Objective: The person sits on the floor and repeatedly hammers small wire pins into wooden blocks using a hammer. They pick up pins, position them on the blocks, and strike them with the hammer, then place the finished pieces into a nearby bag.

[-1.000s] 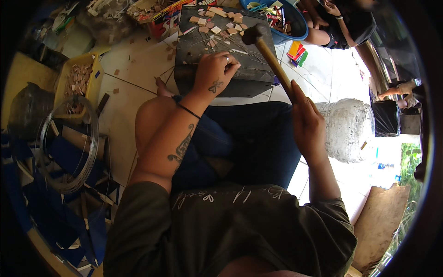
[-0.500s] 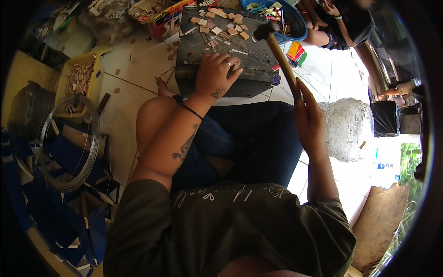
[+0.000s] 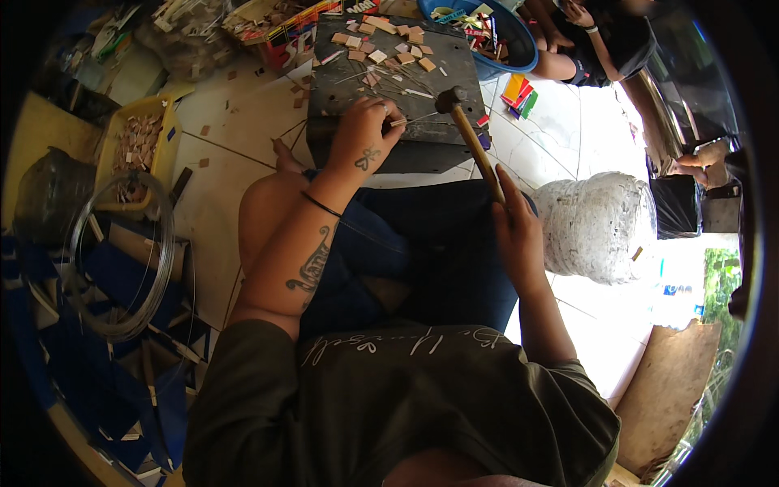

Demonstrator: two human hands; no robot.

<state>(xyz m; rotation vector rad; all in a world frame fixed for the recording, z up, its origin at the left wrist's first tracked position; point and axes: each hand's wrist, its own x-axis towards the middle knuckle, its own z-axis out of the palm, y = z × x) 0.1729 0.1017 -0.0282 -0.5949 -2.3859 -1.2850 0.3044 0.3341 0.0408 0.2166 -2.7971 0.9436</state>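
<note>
My right hand [image 3: 518, 221] grips the wooden handle of a hammer [image 3: 466, 130], whose dark head rests low on the dark metal block [image 3: 341, 89] in front of my knees. My left hand [image 3: 363, 138] pinches a thin piece of wire [image 3: 415, 120] flat on the block, its end just beside the hammer head. Several small tan wooden tiles [image 3: 381, 40] and loose wire bits lie scattered over the far half of the block.
A coil of wire [image 3: 122, 260] lies on the floor at my left beside a yellow tray of wooden pieces [image 3: 134, 146]. A blue basin [image 3: 503, 36] with coloured pieces stands beyond the block. A white woven sack [image 3: 600, 223] sits at my right; another person sits at the far right.
The hammer has swung down from a raised position onto the block next to the wire. My left hand has stayed on the block, holding the wire.
</note>
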